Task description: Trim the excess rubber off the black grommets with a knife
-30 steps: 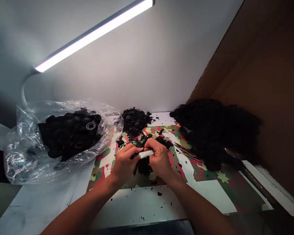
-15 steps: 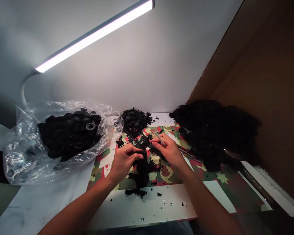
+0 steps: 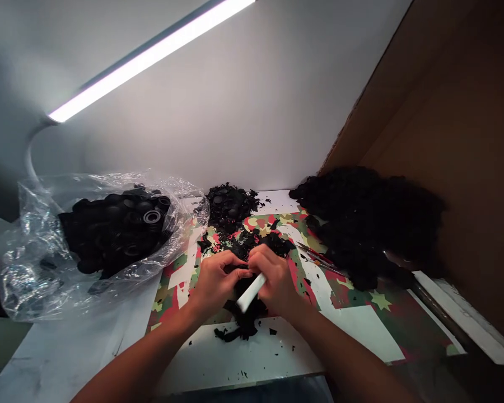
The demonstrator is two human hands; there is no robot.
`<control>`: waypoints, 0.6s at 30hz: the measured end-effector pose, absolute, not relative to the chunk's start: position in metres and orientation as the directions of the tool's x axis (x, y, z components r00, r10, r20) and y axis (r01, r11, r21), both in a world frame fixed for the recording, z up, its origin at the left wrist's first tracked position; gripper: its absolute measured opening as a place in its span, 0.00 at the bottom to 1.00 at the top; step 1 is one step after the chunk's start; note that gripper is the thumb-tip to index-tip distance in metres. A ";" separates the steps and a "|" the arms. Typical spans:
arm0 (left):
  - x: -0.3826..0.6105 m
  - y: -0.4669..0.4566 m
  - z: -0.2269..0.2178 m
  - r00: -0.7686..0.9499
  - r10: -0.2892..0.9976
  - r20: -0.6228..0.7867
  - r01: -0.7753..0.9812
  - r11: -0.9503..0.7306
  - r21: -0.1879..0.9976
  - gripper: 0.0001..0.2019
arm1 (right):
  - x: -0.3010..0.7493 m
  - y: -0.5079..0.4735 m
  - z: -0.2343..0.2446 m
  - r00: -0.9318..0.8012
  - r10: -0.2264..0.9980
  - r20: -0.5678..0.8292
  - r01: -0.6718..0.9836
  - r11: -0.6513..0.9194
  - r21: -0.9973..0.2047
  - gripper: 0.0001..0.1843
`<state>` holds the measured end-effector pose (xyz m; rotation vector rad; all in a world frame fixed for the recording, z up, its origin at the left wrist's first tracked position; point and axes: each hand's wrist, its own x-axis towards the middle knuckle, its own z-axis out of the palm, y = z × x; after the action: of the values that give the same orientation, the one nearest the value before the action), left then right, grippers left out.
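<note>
My left hand is closed in a pinch on a small black rubber part, mostly hidden by my fingers. My right hand is wrapped around a white-handled tool; its handle end points down and to the left, while its working end is hidden. The fingertips of both hands nearly meet at the part. Below them lie black rubber scraps. Just beyond my fingers, more black scraps are spread over the camouflage-patterned sheet.
A clear plastic bag of black rubber parts lies at left. One scrap heap sits at the back, a bigger black heap at right. Thin tools lie beside it. Cardboard rises at right; a lamp glows above.
My right hand has moved left and down to meet my left hand, and the tool has turned so its handle points toward me. My left hand still pinches the part. The view has shifted slightly.
</note>
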<state>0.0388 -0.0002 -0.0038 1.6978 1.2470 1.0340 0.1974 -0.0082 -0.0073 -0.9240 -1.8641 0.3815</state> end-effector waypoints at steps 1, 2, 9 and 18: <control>0.039 0.000 -0.004 0.190 0.971 0.143 0.311 -0.198 0.930 0.03 | 0.196 -0.007 -0.007 -0.161 0.810 0.564 0.350 0.581 -0.734 0.10; 0.038 0.002 -0.004 0.190 0.973 0.131 0.281 -0.181 0.942 0.03 | 0.196 -0.005 -0.007 -0.103 0.874 0.475 0.254 0.485 -0.837 0.09; 0.024 0.016 -0.003 0.115 0.993 0.027 0.037 -0.032 0.999 0.09 | 0.237 0.028 -0.010 0.107 0.983 0.149 0.104 0.138 -0.985 0.16; 0.027 0.011 -0.001 0.095 0.993 0.069 -0.033 -0.066 0.997 0.11 | 0.220 0.012 -0.001 -0.149 0.989 -0.024 0.181 0.003 -0.984 0.22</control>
<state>0.0269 0.0111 -0.0005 1.2801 1.0838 1.2003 0.2196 0.0120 -0.0010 -1.2757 -1.4519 1.2373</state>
